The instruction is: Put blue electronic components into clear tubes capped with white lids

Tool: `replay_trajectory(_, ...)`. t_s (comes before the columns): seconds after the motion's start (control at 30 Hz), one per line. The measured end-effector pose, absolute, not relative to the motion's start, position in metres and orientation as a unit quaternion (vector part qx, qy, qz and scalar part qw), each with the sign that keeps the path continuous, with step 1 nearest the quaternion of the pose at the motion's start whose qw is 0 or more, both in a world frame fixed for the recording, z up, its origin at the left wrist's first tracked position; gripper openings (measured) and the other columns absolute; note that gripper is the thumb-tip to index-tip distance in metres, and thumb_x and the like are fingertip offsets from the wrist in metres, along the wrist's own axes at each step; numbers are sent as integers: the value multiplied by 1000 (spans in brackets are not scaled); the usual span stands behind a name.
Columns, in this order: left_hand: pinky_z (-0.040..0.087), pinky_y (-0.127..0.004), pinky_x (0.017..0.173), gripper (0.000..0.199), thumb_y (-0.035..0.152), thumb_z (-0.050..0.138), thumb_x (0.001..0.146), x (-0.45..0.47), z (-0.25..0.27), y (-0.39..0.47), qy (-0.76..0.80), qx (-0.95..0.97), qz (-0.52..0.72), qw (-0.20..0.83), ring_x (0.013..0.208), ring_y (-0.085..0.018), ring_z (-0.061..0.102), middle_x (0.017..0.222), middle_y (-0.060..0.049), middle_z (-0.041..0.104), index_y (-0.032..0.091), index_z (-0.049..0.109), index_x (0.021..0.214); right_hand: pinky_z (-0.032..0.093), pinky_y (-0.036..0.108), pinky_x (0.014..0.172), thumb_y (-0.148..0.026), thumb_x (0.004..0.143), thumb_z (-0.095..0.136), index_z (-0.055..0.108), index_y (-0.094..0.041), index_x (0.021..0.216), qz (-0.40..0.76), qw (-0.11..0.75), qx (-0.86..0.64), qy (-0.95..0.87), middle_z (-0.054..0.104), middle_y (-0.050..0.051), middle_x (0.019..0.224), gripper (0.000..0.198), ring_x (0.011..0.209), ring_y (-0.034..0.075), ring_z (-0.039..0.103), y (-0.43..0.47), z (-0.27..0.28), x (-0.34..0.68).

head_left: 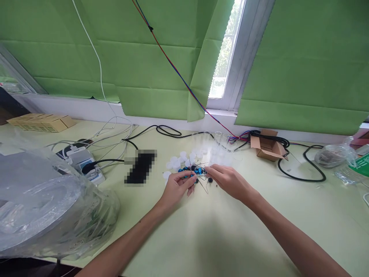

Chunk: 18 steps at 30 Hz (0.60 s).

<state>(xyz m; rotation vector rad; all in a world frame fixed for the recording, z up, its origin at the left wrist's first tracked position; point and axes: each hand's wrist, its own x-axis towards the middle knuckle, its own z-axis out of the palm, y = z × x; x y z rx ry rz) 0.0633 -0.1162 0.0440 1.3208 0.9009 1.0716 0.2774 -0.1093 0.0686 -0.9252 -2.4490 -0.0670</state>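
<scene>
A small pile of blue and black electronic components with long thin wire leads (198, 171) lies in the middle of the table. My left hand (177, 186) is at the near left side of the pile, thumb and fingers pinched on a small blue component with wire leads (191, 175). At the pile's right side is my right hand (226, 175), its fingers together and their tips touching the components. What those fingertips hold, if anything, is too small to make out. Round translucent white caps (173, 159) lie just behind and left of the pile, and clear plastic containers (218, 136) stand behind it.
A big clear plastic bag (95, 227) takes up the left front. A power strip (89, 163) with cables and a pixelated black object (141, 167) are left of the hands. To the right are an open cardboard box (268, 148), a black cable (302, 179) and a bagged item (331, 156).
</scene>
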Motion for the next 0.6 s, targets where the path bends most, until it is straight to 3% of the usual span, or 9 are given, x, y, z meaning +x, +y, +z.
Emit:
replay_trajectory(0.17, 38, -25, 50, 23, 38, 67, 84, 64, 41, -117, 383, 576, 453, 562, 45, -8, 44, 53, 3, 53, 15, 67, 86, 34, 25, 55, -14, 102, 31, 57, -17, 90, -23, 270, -330, -904, 54, 4, 74, 29, 59, 13, 46, -106, 59, 279)
replay_trajectory(0.33, 38, -25, 50, 22, 38, 65, 85, 65, 40, -117, 384, 601, 454, 533, 46, -9, 44, 55, 3, 53, 16, 67, 86, 39, 23, 56, -13, 99, 33, 58, -18, 89, 89, 313, -339, -883, 57, 4, 77, 27, 59, 12, 49, -105, 57, 278)
replay_trajectory(0.6, 39, -24, 49, 21, 36, 66, 84, 65, 42, -118, 396, 615, 466, 498, 47, -9, 46, 59, 2, 54, 16, 68, 87, 35, 22, 51, -22, 96, 47, 52, -19, 65, 241, 364, -410, -801, 52, -2, 58, 31, 51, 10, 44, -111, 59, 265)
